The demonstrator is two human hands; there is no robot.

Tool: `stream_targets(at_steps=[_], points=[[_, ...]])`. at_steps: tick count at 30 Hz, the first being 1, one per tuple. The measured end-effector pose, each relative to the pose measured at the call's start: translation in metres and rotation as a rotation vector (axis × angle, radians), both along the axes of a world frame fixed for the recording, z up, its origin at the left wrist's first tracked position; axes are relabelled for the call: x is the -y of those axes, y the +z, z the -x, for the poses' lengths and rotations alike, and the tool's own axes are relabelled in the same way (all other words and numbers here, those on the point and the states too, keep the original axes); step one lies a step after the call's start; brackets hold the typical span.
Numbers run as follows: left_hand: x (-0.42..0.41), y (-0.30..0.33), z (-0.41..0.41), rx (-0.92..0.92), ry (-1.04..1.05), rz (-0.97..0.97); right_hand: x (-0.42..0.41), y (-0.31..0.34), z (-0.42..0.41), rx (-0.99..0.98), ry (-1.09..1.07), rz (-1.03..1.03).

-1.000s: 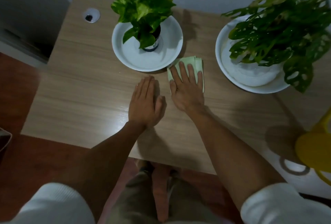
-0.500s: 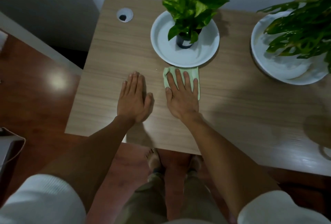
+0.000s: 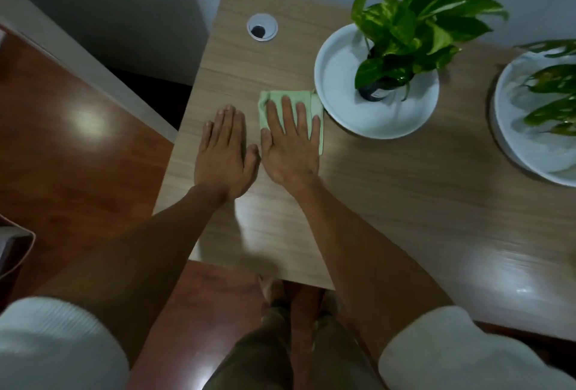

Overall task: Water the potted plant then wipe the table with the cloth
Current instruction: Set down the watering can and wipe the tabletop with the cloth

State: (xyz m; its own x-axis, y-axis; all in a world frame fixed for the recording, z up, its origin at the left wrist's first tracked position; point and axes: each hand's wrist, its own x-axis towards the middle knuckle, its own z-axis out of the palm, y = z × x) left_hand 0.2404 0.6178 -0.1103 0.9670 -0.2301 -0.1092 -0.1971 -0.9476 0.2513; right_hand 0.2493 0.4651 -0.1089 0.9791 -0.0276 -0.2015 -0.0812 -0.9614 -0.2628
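Note:
A folded light green cloth (image 3: 274, 100) lies flat on the wooden table (image 3: 405, 190), touching the rim of a white dish (image 3: 339, 109). My right hand (image 3: 291, 143) presses flat on the cloth with its fingers spread. My left hand (image 3: 224, 153) rests palm down on the bare wood just to the left, holding nothing. A small leafy potted plant (image 3: 414, 34) in a dark pot stands in that white dish, to the right of the cloth.
A second white dish (image 3: 511, 140) with another leafy plant (image 3: 551, 103) sits at the right edge. A round cable hole (image 3: 261, 27) is at the table's far left. The table's left edge lies close to my left hand, with red-brown floor (image 3: 78, 156) beyond.
My right hand has slid the cloth leftward along the table, past the front of the small plant's dish. My left hand moved left with it. The view has swung left.

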Motion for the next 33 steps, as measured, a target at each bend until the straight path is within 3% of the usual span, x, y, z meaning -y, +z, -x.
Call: stream_targets(at_steps=[11,15,21,26,33], points=[[0.000,-0.008,-0.013,0.008,0.022,0.003,-0.001,-0.005,-0.141,0.029,-0.082,0.029],[-0.003,-0.009,-0.015,0.013,0.027,0.004,-0.002,-0.007,-0.156,0.010,-0.088,0.022],[-0.005,-0.006,-0.014,0.008,0.026,-0.003,0.005,-0.008,-0.070,0.049,0.009,0.026],[-0.004,-0.002,-0.012,0.002,0.039,0.015,0.040,-0.015,0.013,0.218,0.059,0.068],[-0.005,0.000,-0.009,-0.012,0.031,0.033,0.093,-0.013,0.085,0.161,-0.041,0.139]])
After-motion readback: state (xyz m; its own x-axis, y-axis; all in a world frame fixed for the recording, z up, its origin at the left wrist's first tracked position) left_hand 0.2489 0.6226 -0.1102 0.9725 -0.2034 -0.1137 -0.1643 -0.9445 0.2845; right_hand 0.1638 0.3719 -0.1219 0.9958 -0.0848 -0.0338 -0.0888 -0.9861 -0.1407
